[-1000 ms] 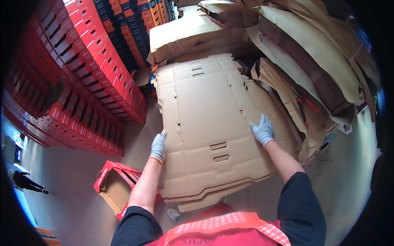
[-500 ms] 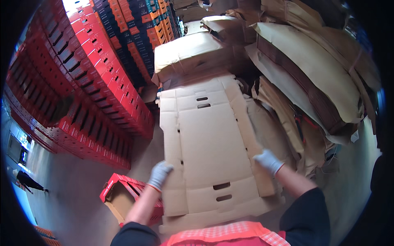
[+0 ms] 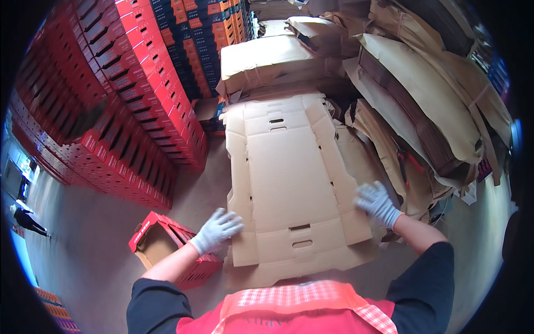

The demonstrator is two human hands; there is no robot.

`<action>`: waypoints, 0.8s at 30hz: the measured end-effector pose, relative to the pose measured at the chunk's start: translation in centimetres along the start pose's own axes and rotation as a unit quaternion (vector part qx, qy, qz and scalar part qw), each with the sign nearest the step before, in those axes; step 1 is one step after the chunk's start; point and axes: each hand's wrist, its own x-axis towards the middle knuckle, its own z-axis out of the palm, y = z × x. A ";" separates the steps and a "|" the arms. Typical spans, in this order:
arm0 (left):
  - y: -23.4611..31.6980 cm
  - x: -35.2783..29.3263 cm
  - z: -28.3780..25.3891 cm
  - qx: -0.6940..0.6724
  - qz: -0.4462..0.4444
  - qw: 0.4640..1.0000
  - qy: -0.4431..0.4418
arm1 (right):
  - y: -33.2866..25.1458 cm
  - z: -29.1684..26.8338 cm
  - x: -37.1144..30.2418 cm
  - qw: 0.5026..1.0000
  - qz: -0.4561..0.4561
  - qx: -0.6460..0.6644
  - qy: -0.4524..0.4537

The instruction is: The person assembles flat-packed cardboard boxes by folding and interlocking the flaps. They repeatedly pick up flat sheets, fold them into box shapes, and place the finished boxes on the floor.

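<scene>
A flat brown cardboard box blank lies in front of me, with creased side flaps tilted up and handle slots at its near and far ends. Beneath its near end, the edge of more cardboard sticks out. At the blank's near left edge is my left hand, in a pale knit glove, fingers spread and open. My right hand, gloved alike, is open by the outer edge of the right flap. Neither hand grips anything; whether the fingertips touch the cardboard, I cannot tell.
A folded-up red carton rests on the floor at left. Tall stacks of red cartons rise behind it. Paper-wrapped cardboard bundles pile up at right, with red-handled pliers on them. A distant person is at far left.
Both hands have let go of the blank's sides and opened. The side flaps now stand more steeply along their creases. The view has shifted slightly.
</scene>
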 end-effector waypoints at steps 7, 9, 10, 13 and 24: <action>0.0 9.9 -3.8 -0.127 -0.128 0.983 0.031 | -5.1 -2.8 8.0 0.957 0.087 0.234 0.148; 0.4 9.4 -5.2 -0.143 -0.187 0.950 0.205 | -5.8 -4.8 8.4 0.923 0.106 0.265 0.257; 1.2 8.6 -6.0 -0.111 -0.174 0.957 0.204 | -6.4 -6.0 8.0 0.932 0.073 0.248 0.255; 5.8 7.1 -7.2 0.022 -0.133 0.991 0.016 | -9.8 -8.8 6.5 0.959 0.020 0.275 0.066; 6.8 5.6 -6.7 0.031 -0.150 0.980 -0.129 | -9.6 -6.9 6.2 0.916 0.039 0.322 -0.237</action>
